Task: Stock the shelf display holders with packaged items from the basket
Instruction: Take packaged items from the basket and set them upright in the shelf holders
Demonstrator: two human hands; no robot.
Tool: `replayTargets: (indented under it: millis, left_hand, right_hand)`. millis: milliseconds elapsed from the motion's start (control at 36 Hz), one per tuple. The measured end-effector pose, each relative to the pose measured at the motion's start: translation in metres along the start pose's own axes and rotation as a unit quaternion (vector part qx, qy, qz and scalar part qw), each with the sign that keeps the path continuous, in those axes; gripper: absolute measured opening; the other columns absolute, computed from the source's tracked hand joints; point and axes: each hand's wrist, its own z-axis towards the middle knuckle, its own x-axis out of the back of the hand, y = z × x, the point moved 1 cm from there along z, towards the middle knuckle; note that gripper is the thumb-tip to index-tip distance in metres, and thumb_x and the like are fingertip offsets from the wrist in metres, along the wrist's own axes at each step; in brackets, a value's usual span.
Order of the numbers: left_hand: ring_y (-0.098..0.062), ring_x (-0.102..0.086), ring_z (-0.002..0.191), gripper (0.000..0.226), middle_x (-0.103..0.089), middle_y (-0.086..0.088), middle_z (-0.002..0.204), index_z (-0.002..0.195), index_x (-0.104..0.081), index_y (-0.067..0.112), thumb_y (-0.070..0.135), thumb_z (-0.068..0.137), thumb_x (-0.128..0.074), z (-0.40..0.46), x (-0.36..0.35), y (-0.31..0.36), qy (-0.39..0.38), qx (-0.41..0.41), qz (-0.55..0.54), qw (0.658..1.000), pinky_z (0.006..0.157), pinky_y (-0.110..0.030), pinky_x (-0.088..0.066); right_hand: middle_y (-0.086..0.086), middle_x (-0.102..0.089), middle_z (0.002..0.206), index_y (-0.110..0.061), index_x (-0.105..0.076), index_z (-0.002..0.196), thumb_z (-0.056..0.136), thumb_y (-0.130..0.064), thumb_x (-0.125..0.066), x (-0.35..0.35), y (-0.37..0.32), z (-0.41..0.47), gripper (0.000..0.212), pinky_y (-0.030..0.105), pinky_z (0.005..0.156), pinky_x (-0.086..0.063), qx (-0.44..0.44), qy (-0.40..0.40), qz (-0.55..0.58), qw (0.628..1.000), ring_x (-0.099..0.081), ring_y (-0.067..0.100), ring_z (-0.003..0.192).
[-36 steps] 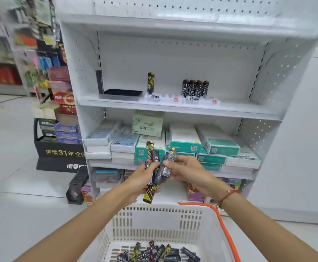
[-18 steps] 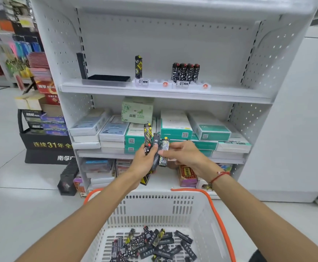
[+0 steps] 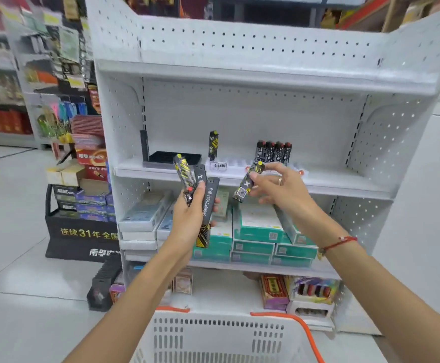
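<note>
Left hand (image 3: 187, 218) at frame centre, fingers curled round a fanned bunch of slim black patterned packaged sticks (image 3: 200, 195), right hand (image 3: 279, 187) just right of it pinching one black-and-yellow packaged stick (image 3: 247, 183) tilted, before the white slotted display holder (image 3: 239, 163) on the middle white perforated metal shelf (image 3: 344, 184), white plastic basket with orange handle (image 3: 213, 336) at bottom centre

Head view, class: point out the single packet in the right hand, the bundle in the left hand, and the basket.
Single packet (image 3: 247, 183), head view: middle of its wrapper.
Bundle (image 3: 208, 203), head view: the dark numbered packet.
Basket (image 3: 221, 336), head view: slotted white wall.
</note>
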Motion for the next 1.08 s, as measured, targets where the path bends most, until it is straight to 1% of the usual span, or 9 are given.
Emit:
replayTargets:
  millis: [56, 139, 250, 306, 444, 528, 778, 972, 1083]
  left_hand:
    - [-0.002, -0.056, 0.054, 0.022, -0.063, 0.003, 0.068, 0.101, -0.056, 0.013, 0.032, 0.099, -0.045, 0.014, 0.000, 0.018, 0.020, -0.019, 0.004, 1.000, 0.042, -0.020, -0.045]
    - [-0.007, -0.056, 0.060, 0.025, -0.064, 0.001, 0.073, 0.108, -0.056, 0.011, 0.032, 0.100, -0.045, 0.032, 0.002, 0.032, 0.007, -0.011, 0.012, 1.000, 0.043, -0.021, -0.046]
    - [-0.010, -0.057, 0.065, 0.024, -0.066, 0.001, 0.075, 0.108, -0.055, 0.013, 0.032, 0.099, -0.045, 0.046, 0.010, 0.031, -0.025, 0.003, 0.043, 0.999, 0.046, -0.022, -0.046]
    - [-0.010, -0.057, 0.063, 0.021, -0.066, 0.002, 0.073, 0.104, -0.056, 0.014, 0.031, 0.099, -0.045, 0.052, 0.013, 0.028, -0.036, 0.016, 0.039, 0.998, 0.044, -0.021, -0.046]
    - [-0.010, -0.058, 0.064, 0.021, -0.068, 0.006, 0.067, 0.104, -0.057, 0.017, 0.035, 0.098, -0.047, 0.062, 0.028, 0.022, -0.068, 0.043, 0.028, 0.996, 0.045, -0.022, -0.046]
    - [-0.009, -0.059, 0.062, 0.026, -0.069, 0.005, 0.069, 0.107, -0.057, 0.014, 0.036, 0.098, -0.048, 0.068, 0.038, 0.020, -0.067, 0.032, 0.048, 0.996, 0.046, -0.022, -0.047]
    - [-0.005, -0.060, 0.061, 0.025, -0.069, 0.007, 0.068, 0.107, -0.057, 0.017, 0.038, 0.097, -0.048, 0.073, 0.039, 0.015, -0.083, 0.024, 0.049, 0.995, 0.049, -0.022, -0.047]
    - [-0.003, -0.059, 0.055, 0.025, -0.067, 0.008, 0.062, 0.106, -0.057, 0.015, 0.036, 0.097, -0.048, 0.075, 0.037, 0.018, -0.085, 0.014, 0.037, 0.996, 0.045, -0.021, -0.048]
    - [-0.003, -0.059, 0.057, 0.028, -0.067, 0.008, 0.064, 0.109, -0.057, 0.013, 0.037, 0.097, -0.048, 0.076, 0.037, 0.016, -0.087, 0.015, 0.039, 0.995, 0.045, -0.021, -0.047]
  right_hand:
    - [0.004, -0.064, 0.079, -0.011, -0.044, 0.110, 0.091, -0.014, -0.061, -0.004, -0.014, 0.024, 0.026, 0.021, 0.051, -0.051, 0.030, 0.002, -0.020, 0.999, -0.066, 0.010, 0.059]
    - [0.008, -0.058, 0.077, -0.010, -0.037, 0.105, 0.092, -0.008, -0.058, -0.009, -0.028, 0.059, 0.025, 0.036, 0.058, -0.056, 0.072, 0.009, -0.077, 0.994, -0.064, 0.017, 0.058]
    - [0.016, -0.061, 0.110, -0.012, -0.038, 0.113, 0.095, -0.017, -0.056, -0.015, -0.032, 0.097, 0.025, 0.019, 0.054, -0.052, 0.107, 0.001, -0.240, 0.965, -0.065, 0.014, 0.066]
    - [0.018, -0.058, 0.120, -0.011, -0.039, 0.116, 0.097, -0.018, -0.051, -0.018, -0.030, 0.114, 0.024, 0.026, 0.065, -0.056, 0.127, -0.017, -0.302, 0.945, -0.066, 0.014, 0.072]
    - [0.014, -0.064, 0.094, -0.020, -0.034, 0.106, 0.098, -0.018, -0.048, -0.031, -0.021, 0.146, 0.016, 0.042, 0.079, -0.056, 0.143, -0.067, -0.371, 0.915, -0.064, 0.018, 0.078]
    - [0.014, -0.063, 0.092, -0.025, -0.036, 0.104, 0.097, -0.018, -0.050, -0.037, -0.017, 0.157, 0.016, 0.049, 0.082, -0.055, 0.140, -0.106, -0.379, 0.909, -0.066, 0.029, 0.084]
    - [0.004, -0.062, 0.097, -0.015, -0.047, 0.118, 0.098, -0.018, -0.049, -0.027, -0.022, 0.167, 0.020, 0.032, 0.087, -0.054, 0.112, -0.181, -0.397, 0.893, -0.067, 0.017, 0.085]
    - [0.001, -0.063, 0.093, -0.015, -0.049, 0.122, 0.096, -0.019, -0.051, -0.026, -0.036, 0.174, 0.026, 0.018, 0.071, -0.056, 0.085, -0.225, -0.431, 0.870, -0.065, 0.011, 0.082]
    - [0.003, -0.064, 0.091, -0.007, -0.050, 0.125, 0.095, -0.014, -0.054, -0.032, -0.040, 0.175, 0.031, 0.019, 0.071, -0.057, 0.057, -0.237, -0.396, 0.885, -0.064, 0.014, 0.081]
